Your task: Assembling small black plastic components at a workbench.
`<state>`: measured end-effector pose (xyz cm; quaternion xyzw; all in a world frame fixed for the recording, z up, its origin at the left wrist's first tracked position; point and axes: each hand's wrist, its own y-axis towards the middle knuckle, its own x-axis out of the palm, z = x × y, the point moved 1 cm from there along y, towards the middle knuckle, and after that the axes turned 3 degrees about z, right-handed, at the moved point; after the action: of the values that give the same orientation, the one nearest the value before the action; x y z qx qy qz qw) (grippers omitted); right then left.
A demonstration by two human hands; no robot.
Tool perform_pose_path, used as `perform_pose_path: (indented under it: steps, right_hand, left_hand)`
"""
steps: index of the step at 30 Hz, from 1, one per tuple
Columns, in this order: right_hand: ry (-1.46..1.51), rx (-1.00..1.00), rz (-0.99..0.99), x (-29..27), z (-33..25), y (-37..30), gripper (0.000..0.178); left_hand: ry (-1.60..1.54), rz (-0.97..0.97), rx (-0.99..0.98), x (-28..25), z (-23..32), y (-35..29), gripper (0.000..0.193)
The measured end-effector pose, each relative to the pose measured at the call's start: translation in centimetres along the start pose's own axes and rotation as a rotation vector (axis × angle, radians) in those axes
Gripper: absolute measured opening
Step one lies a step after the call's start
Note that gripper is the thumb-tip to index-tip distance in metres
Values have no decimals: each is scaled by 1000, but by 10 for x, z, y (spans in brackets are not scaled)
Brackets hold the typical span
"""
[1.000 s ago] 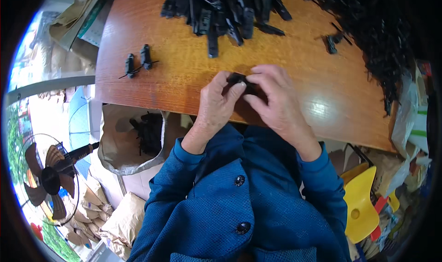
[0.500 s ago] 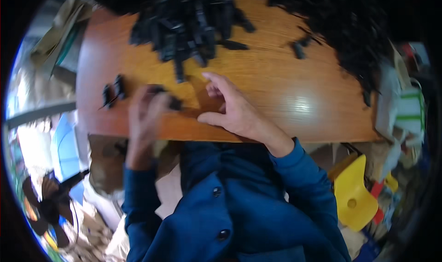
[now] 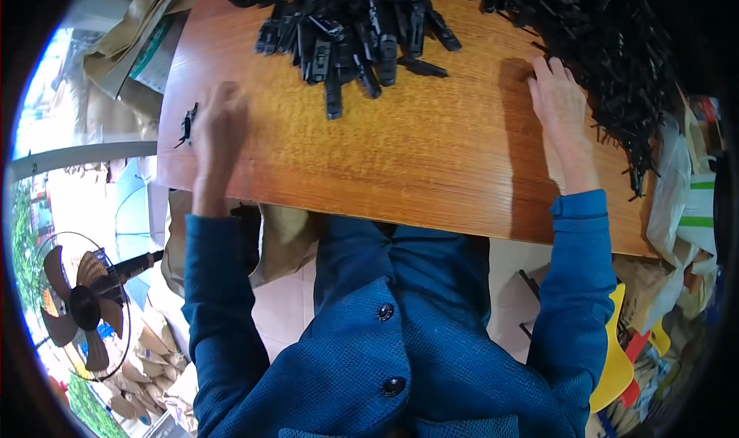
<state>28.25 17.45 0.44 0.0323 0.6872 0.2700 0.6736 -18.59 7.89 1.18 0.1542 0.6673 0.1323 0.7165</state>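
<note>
My left hand is over the left side of the wooden table, smeared by motion. Its fingers are too blurred to show whether they hold anything. Just left of it lies a small black plastic part. My right hand reaches to the inner edge of a large heap of thin black plastic parts on the right. Its fingers are slightly apart at the heap, and nothing shows in them. Between the hands, toward the far side, is a pile of longer black plastic pieces.
A brown paper bag stands under the table's front edge at left. A black fan is at the lower left. Clear plastic bags hang by the right edge, and a yellow stool stands below.
My right hand has gone from the middle front of the table to the right heap. The left hand has moved slightly left and away from me; the dark piece at it no longer shows.
</note>
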Motion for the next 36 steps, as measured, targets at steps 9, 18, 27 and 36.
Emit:
perform_pose_path:
  steps: [9, 18, 27, 36]
  right_hand:
    - [724, 47, -291, -36, -55, -44, 25]
    - [298, -452, -431, -81, -87, -67, 55]
    - [177, -669, -280, -71, -85, -65, 46]
    - [146, -622, -172, -49, -79, -48, 33]
  left_hand:
    - [-239, -316, -250, 12, 90, -4, 34]
    - [-313, -212, -256, -5, 82, -38, 33]
    - [-345, -283, -216, -10, 78, -52, 33]
    - [-711, -374, -340, 8, 75, -62, 33]
